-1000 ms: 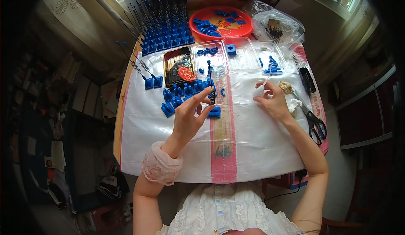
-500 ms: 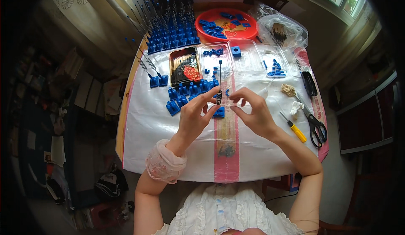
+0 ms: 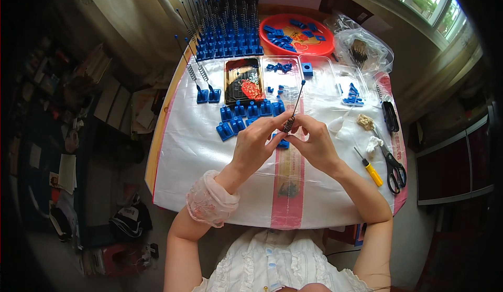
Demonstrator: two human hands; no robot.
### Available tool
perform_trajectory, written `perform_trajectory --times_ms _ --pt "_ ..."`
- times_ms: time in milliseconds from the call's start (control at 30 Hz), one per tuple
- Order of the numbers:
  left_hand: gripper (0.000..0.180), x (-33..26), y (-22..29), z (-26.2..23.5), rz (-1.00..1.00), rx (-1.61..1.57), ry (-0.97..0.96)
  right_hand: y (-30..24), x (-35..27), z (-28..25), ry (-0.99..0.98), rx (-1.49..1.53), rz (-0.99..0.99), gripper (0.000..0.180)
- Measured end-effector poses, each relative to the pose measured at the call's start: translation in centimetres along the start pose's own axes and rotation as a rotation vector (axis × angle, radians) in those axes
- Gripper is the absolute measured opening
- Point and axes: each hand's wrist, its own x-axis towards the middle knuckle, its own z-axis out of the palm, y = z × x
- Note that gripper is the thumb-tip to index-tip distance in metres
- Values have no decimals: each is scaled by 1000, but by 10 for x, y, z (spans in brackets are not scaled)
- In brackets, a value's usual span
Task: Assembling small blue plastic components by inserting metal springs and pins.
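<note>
Between my two hands a dark coil spring [image 3: 288,124] stands on a thin rod [image 3: 298,98] with a blue tip, leaning slightly right. My left hand [image 3: 257,141] pinches the spring from the left with thumb and fingers. From the other side my right hand [image 3: 318,144] closes on it too, fingertips meeting the left ones; any small part inside them is hidden. Just under the fingertips a blue plastic piece [image 3: 283,144] lies partly covered. Several blue plastic bases [image 3: 252,107] lie in rows beyond my left hand. Two finished-looking bases with springs and rods [image 3: 203,96] stand further left.
Many blue bases with springs and rods [image 3: 229,48] crowd the back left. A red plate [image 3: 327,47] of blue parts, a black patterned tray [image 3: 235,85], clear trays [image 3: 300,85] and a plastic bag [image 3: 374,43] sit behind. Right: yellow-handled screwdriver [image 3: 373,174], black-handled scissors [image 3: 396,174], crumpled tissue [image 3: 374,144].
My right hand has moved in from beside the spring and now grips it together with my left. The rod has tilted right. The whole view has shifted a little.
</note>
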Motion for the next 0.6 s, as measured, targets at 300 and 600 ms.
perform_trajectory --times_ms 300,600 --pt "66 4 6 -14 -3 51 -32 0 3 3 2 13 24 25" --pt "62 4 7 -15 -5 33 1 1 4 0 -17 -26 54 20"
